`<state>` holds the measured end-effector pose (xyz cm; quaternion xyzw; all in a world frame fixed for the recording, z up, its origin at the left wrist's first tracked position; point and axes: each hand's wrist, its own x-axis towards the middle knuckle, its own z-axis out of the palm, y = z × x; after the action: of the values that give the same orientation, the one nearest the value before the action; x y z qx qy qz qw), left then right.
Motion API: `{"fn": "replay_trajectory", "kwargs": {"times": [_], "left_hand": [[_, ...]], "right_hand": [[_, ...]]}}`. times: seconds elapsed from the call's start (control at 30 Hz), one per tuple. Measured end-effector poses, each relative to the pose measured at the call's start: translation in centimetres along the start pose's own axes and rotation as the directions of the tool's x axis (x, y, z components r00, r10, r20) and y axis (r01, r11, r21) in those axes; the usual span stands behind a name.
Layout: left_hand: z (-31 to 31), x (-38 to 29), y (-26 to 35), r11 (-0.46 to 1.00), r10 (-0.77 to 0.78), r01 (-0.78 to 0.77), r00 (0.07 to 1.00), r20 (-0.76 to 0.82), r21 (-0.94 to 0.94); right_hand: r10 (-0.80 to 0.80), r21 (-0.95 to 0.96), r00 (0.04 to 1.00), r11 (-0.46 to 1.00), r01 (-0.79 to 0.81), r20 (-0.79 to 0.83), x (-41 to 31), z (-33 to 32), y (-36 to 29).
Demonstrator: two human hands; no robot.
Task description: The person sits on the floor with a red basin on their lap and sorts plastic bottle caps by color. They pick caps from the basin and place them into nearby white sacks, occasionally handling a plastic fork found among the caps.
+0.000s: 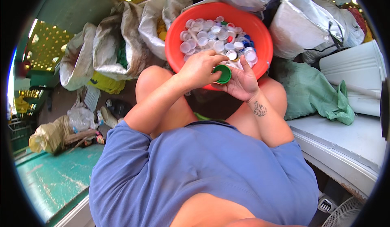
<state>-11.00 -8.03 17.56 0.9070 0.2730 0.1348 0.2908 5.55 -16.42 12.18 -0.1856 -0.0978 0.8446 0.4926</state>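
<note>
A green plastic bottle cap (223, 74) is held between my two hands, above the near edge of a red plastic basin (265, 41). The thumb of my left hand (197, 69) presses into the cap's hollow side. My right hand (242, 82) has its palm turned up, its fingers curled behind and under the cap and its thumb raised apart. In the basin lies a heap of plastic caps (210, 36), mostly white and clear, with some blue caps (248, 41) at its right side and a red one among them. The basin sits by my knees.
Open woven sacks stand around the basin: one with green contents (103, 50), one with yellow caps (152, 29), one with blue caps (240, 1). At right are a white sack (304, 25), a green sack (307, 89) and a white bucket (353, 71). Bagged items (54, 132) lie at left.
</note>
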Motion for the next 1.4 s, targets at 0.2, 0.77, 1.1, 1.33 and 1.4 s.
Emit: {"fn": "replay_trajectory", "kwargs": {"times": [0.2,0.77,1.1,1.33,1.4], "left_hand": [[-1.0,-4.5,-3.4,0.998,0.015,-0.019,0.998,-0.06,-0.062],[0.5,5.1,-13.8,0.82,-0.288,-0.111,0.768,0.572,0.562],[3.7,8.1,-19.2,0.945,-0.173,0.033,0.896,0.409,0.327],[7.2,5.0,-16.1,0.823,-0.329,-0.091,0.728,0.602,0.56],[7.9,4.7,-16.4,0.814,-0.336,-0.094,0.73,0.595,0.574]], "right_hand": [[0.14,0.039,0.989,0.989,-0.141,0.041,1.2,1.6,2.6],[0.029,-0.793,0.96,-0.572,-0.212,-0.278,13.0,-5.1,-2.0],[-0.308,-0.571,0.951,-0.777,-0.266,-0.024,12.2,-7.5,-3.8],[-0.502,-0.443,0.843,-0.811,-0.381,0.193,11.8,-7.6,-4.7],[-0.233,-0.494,0.964,-0.858,-0.141,0.129,12.6,-8.3,-3.0]]}}
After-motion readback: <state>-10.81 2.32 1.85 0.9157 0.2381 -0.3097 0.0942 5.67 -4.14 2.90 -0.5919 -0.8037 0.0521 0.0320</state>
